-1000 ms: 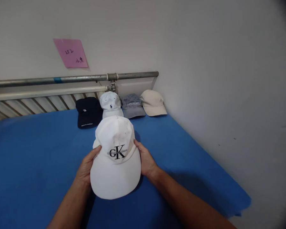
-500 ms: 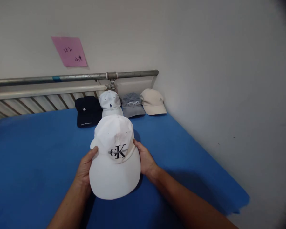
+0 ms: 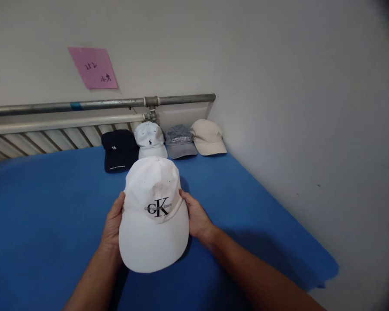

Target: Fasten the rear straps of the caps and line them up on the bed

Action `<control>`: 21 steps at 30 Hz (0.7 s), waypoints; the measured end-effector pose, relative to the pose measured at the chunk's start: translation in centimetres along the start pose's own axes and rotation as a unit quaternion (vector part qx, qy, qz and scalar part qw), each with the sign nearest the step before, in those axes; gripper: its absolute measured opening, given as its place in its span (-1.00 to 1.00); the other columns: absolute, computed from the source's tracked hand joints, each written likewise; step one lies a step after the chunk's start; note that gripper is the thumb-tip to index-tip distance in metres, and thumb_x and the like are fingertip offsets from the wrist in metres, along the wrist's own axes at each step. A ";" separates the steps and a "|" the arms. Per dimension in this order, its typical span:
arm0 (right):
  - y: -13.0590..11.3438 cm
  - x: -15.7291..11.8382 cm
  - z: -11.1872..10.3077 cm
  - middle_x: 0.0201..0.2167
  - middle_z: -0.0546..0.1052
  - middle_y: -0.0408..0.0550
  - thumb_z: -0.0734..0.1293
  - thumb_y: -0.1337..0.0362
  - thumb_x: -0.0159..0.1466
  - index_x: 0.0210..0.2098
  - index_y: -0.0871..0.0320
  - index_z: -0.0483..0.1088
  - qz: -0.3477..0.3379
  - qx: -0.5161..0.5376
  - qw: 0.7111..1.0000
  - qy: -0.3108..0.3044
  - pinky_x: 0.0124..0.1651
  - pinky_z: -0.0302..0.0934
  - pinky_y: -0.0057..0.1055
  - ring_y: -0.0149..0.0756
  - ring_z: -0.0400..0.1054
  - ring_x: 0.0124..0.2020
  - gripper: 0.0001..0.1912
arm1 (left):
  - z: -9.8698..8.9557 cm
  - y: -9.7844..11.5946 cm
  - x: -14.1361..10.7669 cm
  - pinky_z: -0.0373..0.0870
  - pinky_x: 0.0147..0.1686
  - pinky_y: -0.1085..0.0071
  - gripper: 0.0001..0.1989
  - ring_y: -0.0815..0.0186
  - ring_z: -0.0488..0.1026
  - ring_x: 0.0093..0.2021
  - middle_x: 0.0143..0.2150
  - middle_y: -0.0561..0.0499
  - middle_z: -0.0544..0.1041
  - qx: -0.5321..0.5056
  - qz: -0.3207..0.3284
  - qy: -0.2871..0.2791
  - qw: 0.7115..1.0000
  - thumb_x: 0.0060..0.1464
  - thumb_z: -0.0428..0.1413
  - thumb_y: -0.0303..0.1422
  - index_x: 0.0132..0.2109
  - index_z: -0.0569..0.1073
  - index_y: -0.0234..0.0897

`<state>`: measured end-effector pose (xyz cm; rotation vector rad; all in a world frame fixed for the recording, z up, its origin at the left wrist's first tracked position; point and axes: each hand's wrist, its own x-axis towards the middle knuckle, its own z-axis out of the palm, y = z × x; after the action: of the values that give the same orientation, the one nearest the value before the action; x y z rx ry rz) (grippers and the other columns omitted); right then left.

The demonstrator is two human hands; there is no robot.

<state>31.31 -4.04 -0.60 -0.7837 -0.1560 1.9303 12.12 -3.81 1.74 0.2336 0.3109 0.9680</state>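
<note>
A white baseball cap (image 3: 152,242) with black lettering on its front is held over the blue surface, brim toward me. My left hand (image 3: 112,222) grips its left side, thumb by the crown's edge. On the other side my right hand (image 3: 196,216) is closed on the cap, its thumb against the crown; the remaining fingers of both hands are mostly hidden behind it. Beyond it stand a black cap (image 3: 119,149), a pale cap with a small dark emblem (image 3: 149,138), a grey cap (image 3: 180,142) and a beige cap (image 3: 208,137), side by side.
A blue-covered table (image 3: 52,207) reaches back to a white radiator (image 3: 61,140). Above run a metal pipe (image 3: 103,103) and its valve. A pink note (image 3: 94,68) is stuck on the back wall. A bare wall (image 3: 294,129) borders the right side.
The white cap has shifted slightly left. My left thumb has slid back from the cap's front to its side edge. The caps in the row stay in place.
</note>
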 end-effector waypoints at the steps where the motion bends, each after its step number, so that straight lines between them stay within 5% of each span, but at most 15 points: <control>1: 0.0 0.0 0.0 -0.45 0.62 0.00 0.28 0.14 0.26 -0.24 0.25 0.53 0.007 0.003 1.000 -0.001 0.11 0.27 -0.16 -0.11 0.50 -0.11 -0.69 | 0.1 0.0 0.0 0.27 0.20 0.06 -0.65 -0.01 0.49 0.07 -0.24 -0.15 0.67 -0.002 0.003 0.007 1.000 0.23 -0.01 -0.28 -0.12 0.63 -0.33; 11: 0.0 0.1 -0.1 -0.37 0.64 -0.03 0.27 0.08 0.27 -0.15 0.21 0.51 0.015 0.011 1.000 0.001 0.09 0.28 -0.16 -0.13 0.50 -0.09 -0.65 | 1.9 -0.3 0.1 0.31 0.18 0.05 -0.61 -0.04 0.50 0.05 -0.16 -0.19 0.66 -0.020 -0.013 0.095 0.995 0.24 -0.02 -0.29 0.08 0.53 -0.36; 21: -0.1 -0.2 0.3 -0.40 0.63 -0.04 0.23 0.04 0.30 -0.19 0.20 0.53 0.004 0.011 1.000 -0.014 0.12 0.24 -0.19 -0.13 0.47 -0.05 -0.61 | 2.6 -0.2 0.1 0.44 0.05 0.04 -0.70 -0.02 0.59 -0.10 -0.32 -0.16 0.67 0.023 0.035 0.249 0.968 0.22 0.02 -0.34 -0.02 0.57 -0.34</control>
<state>31.24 -4.06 -0.20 -0.7450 -0.1487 1.9476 13.28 -4.00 4.03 0.0384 0.7906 1.0828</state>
